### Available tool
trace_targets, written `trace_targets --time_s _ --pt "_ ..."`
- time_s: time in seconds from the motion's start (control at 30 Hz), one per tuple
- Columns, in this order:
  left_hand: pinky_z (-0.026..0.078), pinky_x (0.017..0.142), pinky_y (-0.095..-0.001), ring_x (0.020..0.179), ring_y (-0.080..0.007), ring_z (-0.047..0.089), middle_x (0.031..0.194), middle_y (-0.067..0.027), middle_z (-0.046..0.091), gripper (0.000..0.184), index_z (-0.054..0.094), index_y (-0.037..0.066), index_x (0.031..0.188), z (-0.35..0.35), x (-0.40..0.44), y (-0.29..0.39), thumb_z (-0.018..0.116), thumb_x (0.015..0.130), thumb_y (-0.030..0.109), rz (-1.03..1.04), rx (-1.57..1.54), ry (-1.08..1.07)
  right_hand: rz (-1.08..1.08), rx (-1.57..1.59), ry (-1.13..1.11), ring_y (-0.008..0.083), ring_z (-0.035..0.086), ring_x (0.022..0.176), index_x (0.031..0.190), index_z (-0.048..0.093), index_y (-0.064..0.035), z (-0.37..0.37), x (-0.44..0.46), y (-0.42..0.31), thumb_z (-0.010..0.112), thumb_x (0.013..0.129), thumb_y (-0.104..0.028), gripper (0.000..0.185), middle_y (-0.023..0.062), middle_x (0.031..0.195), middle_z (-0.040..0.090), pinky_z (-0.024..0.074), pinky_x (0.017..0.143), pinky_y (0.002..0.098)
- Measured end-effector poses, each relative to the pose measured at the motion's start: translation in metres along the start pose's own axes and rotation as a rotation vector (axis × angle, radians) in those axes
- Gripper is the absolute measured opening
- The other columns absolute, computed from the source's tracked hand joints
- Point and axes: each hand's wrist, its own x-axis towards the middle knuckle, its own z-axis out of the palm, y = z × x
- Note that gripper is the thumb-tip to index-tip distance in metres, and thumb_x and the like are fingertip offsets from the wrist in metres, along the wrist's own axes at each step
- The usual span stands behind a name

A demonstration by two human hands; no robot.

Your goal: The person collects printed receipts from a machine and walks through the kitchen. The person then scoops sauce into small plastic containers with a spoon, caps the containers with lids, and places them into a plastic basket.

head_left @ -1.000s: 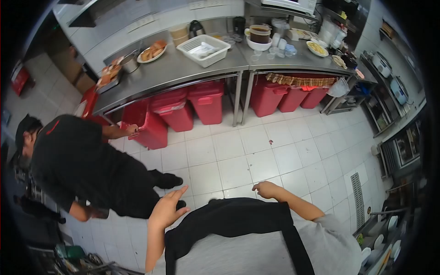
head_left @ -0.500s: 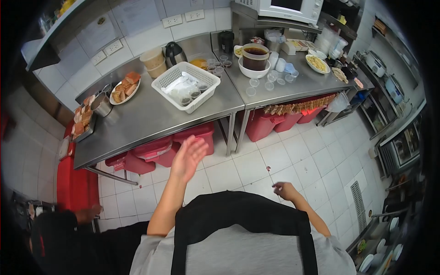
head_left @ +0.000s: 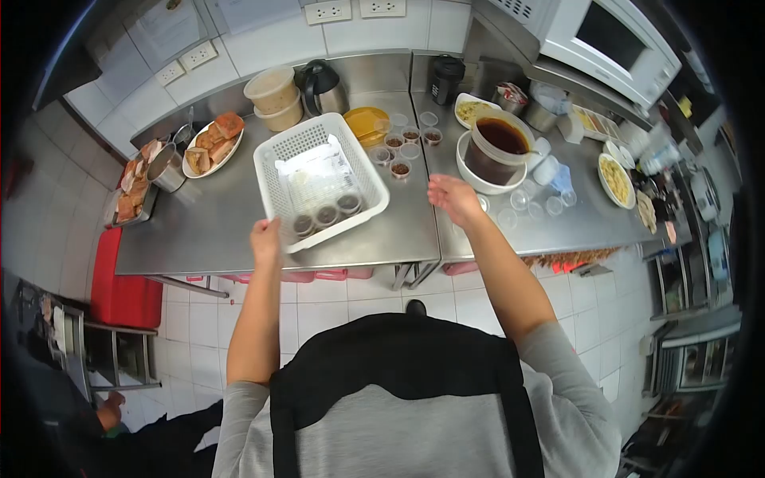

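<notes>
A white plastic basket (head_left: 369, 213) stands on the steel table, holding small lidded cups of dark contents (head_left: 327, 216) along its near side and a whitish sheet or bag. My left hand (head_left: 266, 238) is at the basket's near-left edge, fingers curled against the rim; the fingertips are partly hidden. Over the table between the basket and a white bowl (head_left: 480, 186), my right hand (head_left: 453, 199) is open with fingers stretched out, holding nothing. A tub of dark brown liquid (head_left: 500, 140) sits in that bowl. Small cups of reddish-brown bits (head_left: 400, 168) stand right of the basket.
Along the back are stacked tubs (head_left: 273, 94), a kettle (head_left: 325, 86) and a yellow plate (head_left: 365, 123). Bread plate (head_left: 213, 146) and metal pot (head_left: 166, 169) stand left. Clear cups (head_left: 535, 209) lie right. Another person's hand (head_left: 110, 410) shows lower left.
I have come closer to the table. My left hand has reached the basket's edge, and my right hand has risen from beside my body to above the tabletop, opening out.
</notes>
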Motion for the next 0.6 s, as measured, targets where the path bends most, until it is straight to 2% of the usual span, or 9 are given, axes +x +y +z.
trace_targets --time_s 0.1,0.23,0.33,0.37,0.43,0.5,0.53,0.57,0.6 --pt "0.043 0.062 -0.0273 0.068 -0.0121 0.054 0.076 -0.0031 0.058 0.012 0.055 0.005 0.086 -0.024 0.029 0.003 0.064 0.081 0.013 0.019 0.0 0.054 0.112 0.003 0.197 0.0174 0.055 0.073 0.109 0.051 -0.0004 0.005 0.077 0.002 0.057 0.087 -0.018 0.028 0.0082 0.091 0.055 0.0494 0.064 0.0314" --pt "0.041 0.065 -0.0248 0.071 -0.0126 0.051 0.081 -0.005 0.057 0.018 0.057 0.003 0.09 -0.047 0.042 0.03 0.066 0.081 0.016 -0.032 0.111 0.022 0.189 -0.126 0.238 0.021 0.055 0.08 0.113 0.047 -0.0035 0.011 0.124 0.005 0.057 0.088 -0.024 0.034 0.0096 0.098 0.055 0.0491 0.068 0.0347" --pt "0.043 0.067 -0.0263 0.079 -0.0171 0.053 0.095 -0.0116 0.056 0.017 0.057 0.003 0.094 -0.05 0.042 0.059 0.063 0.083 0.015 0.365 0.775 0.367 0.191 -0.186 0.226 0.0189 0.055 0.075 0.105 0.051 -0.0071 0.019 0.136 0.005 0.058 0.087 -0.026 0.027 0.0067 0.092 0.057 0.0481 0.062 0.0328" --pt "0.043 0.068 -0.0269 0.081 -0.0182 0.053 0.099 -0.0122 0.055 0.016 0.057 0.003 0.095 -0.046 0.034 0.075 0.062 0.083 0.013 0.551 0.743 0.396 0.192 -0.19 0.222 0.0176 0.056 0.071 0.1 0.052 -0.0079 0.016 0.139 0.005 0.059 0.086 -0.026 0.024 0.0051 0.088 0.057 0.0476 0.058 0.0318" --pt "0.044 0.07 -0.0281 0.084 -0.0205 0.053 0.106 -0.0134 0.053 0.016 0.058 0.004 0.097 0.008 -0.025 0.133 0.061 0.083 0.01 0.922 0.662 0.435 0.207 -0.186 0.235 0.0161 0.056 0.065 0.093 0.054 -0.0088 0.009 0.136 0.007 0.06 0.084 -0.025 0.019 0.0034 0.082 0.058 0.047 0.054 0.0305" --pt "0.044 0.071 -0.0286 0.084 -0.02 0.053 0.101 -0.0096 0.056 0.014 0.058 0.005 0.096 0.047 -0.071 0.134 0.06 0.082 0.006 0.923 0.382 0.086 0.229 -0.183 0.257 0.0154 0.056 0.063 0.089 0.055 -0.0088 0.008 0.125 0.004 0.06 0.083 -0.022 0.016 0.003 0.078 0.059 0.0466 0.053 0.0299" --pt "0.046 0.071 -0.0279 0.086 -0.0181 0.055 0.095 -0.0082 0.058 0.018 0.058 0.005 0.097 0.064 -0.09 0.111 0.063 0.079 0.004 0.701 0.259 -0.167 0.232 -0.166 0.244 0.0156 0.056 0.063 0.089 0.055 -0.0087 0.007 0.118 0.003 0.06 0.083 -0.021 0.015 0.0034 0.079 0.059 0.0467 0.053 0.03" --pt "0.047 0.07 -0.0267 0.086 -0.0165 0.056 0.09 -0.0074 0.059 0.02 0.058 0.004 0.096 0.088 -0.116 0.11 0.065 0.077 0.004 0.636 0.248 -0.434 0.235 -0.15 0.233 0.0157 0.057 0.064 0.088 0.055 -0.0086 0.005 0.109 0.004 0.06 0.082 -0.021 0.014 0.0038 0.079 0.059 0.0468 0.052 0.0301" --pt "0.048 0.07 -0.0269 0.086 -0.0151 0.057 0.093 -0.007 0.058 0.022 0.059 0.004 0.097 0.112 -0.128 0.1 0.067 0.076 0.004 0.528 0.158 -0.628 0.238 -0.134 0.224 0.0159 0.057 0.064 0.088 0.055 -0.0084 0.003 0.101 0.004 0.06 0.082 -0.02 0.013 0.0043 0.079 0.06 0.0469 0.052 0.0302"
